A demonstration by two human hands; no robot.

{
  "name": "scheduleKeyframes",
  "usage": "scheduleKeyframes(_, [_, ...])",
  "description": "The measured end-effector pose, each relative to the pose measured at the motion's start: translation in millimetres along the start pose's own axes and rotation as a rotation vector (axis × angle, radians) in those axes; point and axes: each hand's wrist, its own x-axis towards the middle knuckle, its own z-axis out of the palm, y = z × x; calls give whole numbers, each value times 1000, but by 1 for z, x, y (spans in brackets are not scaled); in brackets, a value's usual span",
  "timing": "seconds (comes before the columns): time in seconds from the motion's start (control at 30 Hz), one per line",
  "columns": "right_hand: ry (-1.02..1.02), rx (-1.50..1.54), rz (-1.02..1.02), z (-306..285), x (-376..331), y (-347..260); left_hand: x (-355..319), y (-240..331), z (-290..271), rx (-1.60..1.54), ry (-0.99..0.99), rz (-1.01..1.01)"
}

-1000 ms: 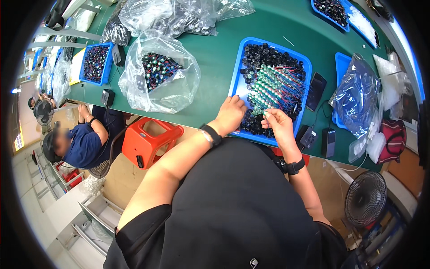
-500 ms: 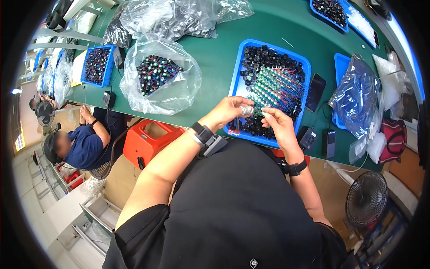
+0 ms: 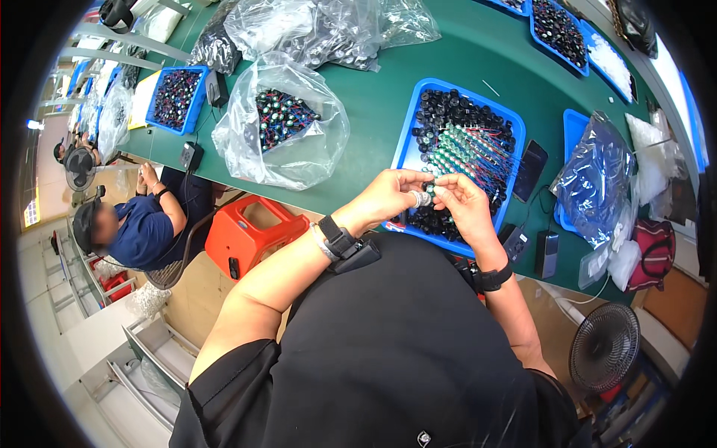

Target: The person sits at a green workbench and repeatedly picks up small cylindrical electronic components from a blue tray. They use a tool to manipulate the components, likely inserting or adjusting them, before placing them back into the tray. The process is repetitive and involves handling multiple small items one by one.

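Note:
My left hand (image 3: 396,196) and my right hand (image 3: 464,203) meet above the near side of a blue tray (image 3: 408,123). Between their fingertips is a small black round part (image 3: 429,187), pinched from both sides. Something silvery wraps a finger of my left hand. In the tray lie many loose black round caps (image 3: 448,108). On top of them rest rows of green round pieces (image 3: 454,149) with red and blue wires (image 3: 493,153) trailing to the right. My fingers partly hide the held part.
Left of the tray sits a clear plastic bag (image 3: 314,160) of wired pieces. A phone (image 3: 531,170) and a dark plastic bag (image 3: 594,175) are to the right. A red stool (image 3: 254,243) stands by the table's edge, near a seated co-worker (image 3: 149,231). A fan (image 3: 605,347) is at lower right.
My hands have come closer together, and the black part now shows between my fingertips. The view has shifted slightly, so the tray and table sit a little lower and further right.

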Motion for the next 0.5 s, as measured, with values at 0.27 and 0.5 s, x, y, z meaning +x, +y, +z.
scheduleKeyframes(0.27, [115, -319, -93, 11, 1, -2, 4, -5, 3, 42, 79, -27])
scheduleKeyframes(0.5, [128, -183, -33, 12, 8, 12, 9, -16, -5, -137, 75, -42])
